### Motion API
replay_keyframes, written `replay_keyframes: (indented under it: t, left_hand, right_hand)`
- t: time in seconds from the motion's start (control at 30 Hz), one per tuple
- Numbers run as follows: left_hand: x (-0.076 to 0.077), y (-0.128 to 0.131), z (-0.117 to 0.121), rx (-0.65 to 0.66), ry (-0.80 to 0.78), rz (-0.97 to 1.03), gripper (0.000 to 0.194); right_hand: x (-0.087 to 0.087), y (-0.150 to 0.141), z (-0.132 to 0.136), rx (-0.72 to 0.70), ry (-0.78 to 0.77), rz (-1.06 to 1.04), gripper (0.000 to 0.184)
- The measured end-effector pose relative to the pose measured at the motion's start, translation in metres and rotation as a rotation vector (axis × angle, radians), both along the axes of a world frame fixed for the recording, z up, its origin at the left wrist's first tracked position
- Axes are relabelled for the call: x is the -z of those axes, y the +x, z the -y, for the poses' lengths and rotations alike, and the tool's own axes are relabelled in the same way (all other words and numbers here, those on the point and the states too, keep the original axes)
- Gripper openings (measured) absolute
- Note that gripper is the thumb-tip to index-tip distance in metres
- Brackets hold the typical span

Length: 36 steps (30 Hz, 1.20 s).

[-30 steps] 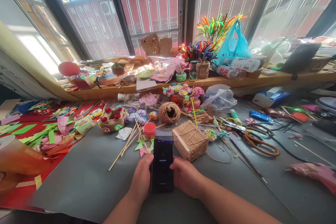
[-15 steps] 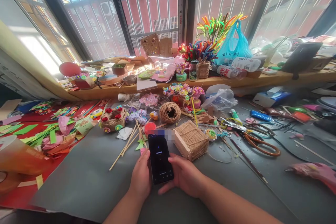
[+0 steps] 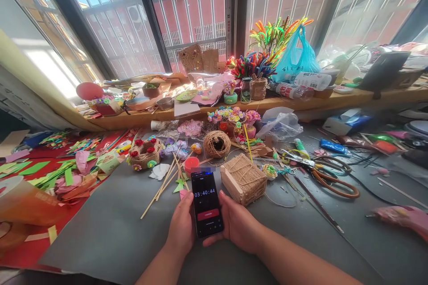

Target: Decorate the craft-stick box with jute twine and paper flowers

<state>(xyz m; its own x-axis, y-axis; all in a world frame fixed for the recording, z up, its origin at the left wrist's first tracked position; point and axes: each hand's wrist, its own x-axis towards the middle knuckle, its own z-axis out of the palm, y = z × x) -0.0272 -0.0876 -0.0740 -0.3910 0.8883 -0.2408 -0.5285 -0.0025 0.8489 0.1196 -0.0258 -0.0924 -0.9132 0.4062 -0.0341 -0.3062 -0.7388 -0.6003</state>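
A black smartphone (image 3: 206, 202) is held upright between my two hands, its screen showing large digits and a red bar. My left hand (image 3: 182, 222) grips its left edge, thumb along the side. Around the right edge, my right hand (image 3: 239, 222) is wrapped, with fingers partly hidden behind the phone. Just beyond the right hand lies a twine-wrapped box (image 3: 244, 178). Past the top of the phone stand a small red cup (image 3: 191, 166) and a ball of twine (image 3: 217, 143). Thin wooden sticks (image 3: 163, 187) lie to the left.
Orange-handled scissors (image 3: 334, 178) and a thin dark rod (image 3: 319, 205) lie to the right. A pink-wrapped tool (image 3: 397, 216) sits at the right edge. A basket with red flowers (image 3: 145, 152) stands at left, near coloured paper strips (image 3: 63, 178). The crowded windowsill (image 3: 140, 118) runs behind.
The phone's screen has changed from mostly dark to large digits with a red bar. My right thumb has moved off the screen to the phone's edge.
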Motion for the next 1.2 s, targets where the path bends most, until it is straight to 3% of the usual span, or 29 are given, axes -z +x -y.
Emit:
replay_keyframes:
  t: [0.37,0.53,0.73,0.93,1.2]
  left_hand:
    - [0.002,-0.002,0.004,0.023,0.022,-0.018,0.041]
    - [0.003,0.0,0.004,-0.12,-0.065,-0.049,0.035]
    - [-0.027,-0.004,0.006,-0.149,-0.113,0.098,0.02]
    - [-0.06,-0.029,0.012,-0.256,-0.006,0.06,0.029]
    - [-0.071,-0.044,0.013,-0.296,0.0,0.032,0.03]
  right_hand:
    - [-0.003,0.0,0.001,0.026,-0.012,0.018,0.067]
    - [-0.009,0.002,0.002,0.026,-0.002,-0.015,0.067]
    - [-0.004,0.0,0.007,0.035,0.038,0.004,0.071]
    - [0.015,-0.008,0.012,0.025,0.158,0.18,0.062]
    - [0.021,-0.003,0.013,0.039,0.249,0.26,0.048]
